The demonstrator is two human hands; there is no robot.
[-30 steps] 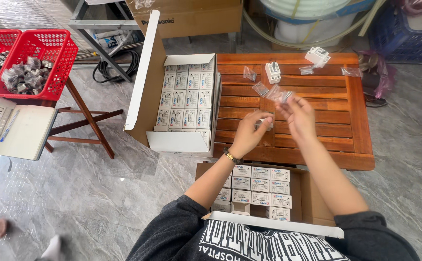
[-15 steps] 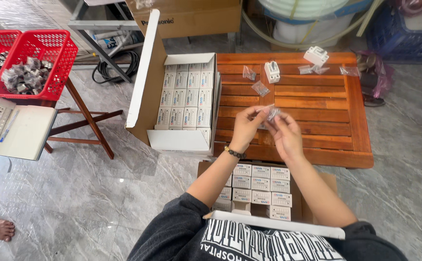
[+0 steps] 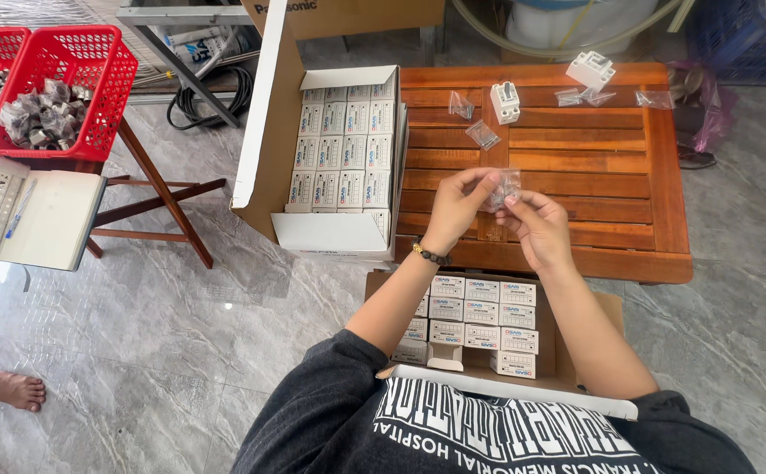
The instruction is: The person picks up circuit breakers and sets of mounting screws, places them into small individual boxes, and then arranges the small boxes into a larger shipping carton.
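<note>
Bright, even daylight, soft shadows, sharp focus, slight wide-angle bending at edges.

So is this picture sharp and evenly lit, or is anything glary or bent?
Head view: soft, even daylight with faint shadows; the grey marble floor shows mild sheen. Both hands, left hand and right hand, look sharp, though the small clear plastic bag they pinch is hard to read. The wooden table edges bow slightly from the wide lens.

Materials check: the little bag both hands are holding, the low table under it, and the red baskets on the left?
Small bag, pinched between the left hand and right hand: thin clear plastic film, glossy, see-through and crinkled. Low table: wood slats, reddish-brown varnish, visible grain and sheen. Red baskets: probably moulded plastic, uniform colour, open lattice walls.
</note>
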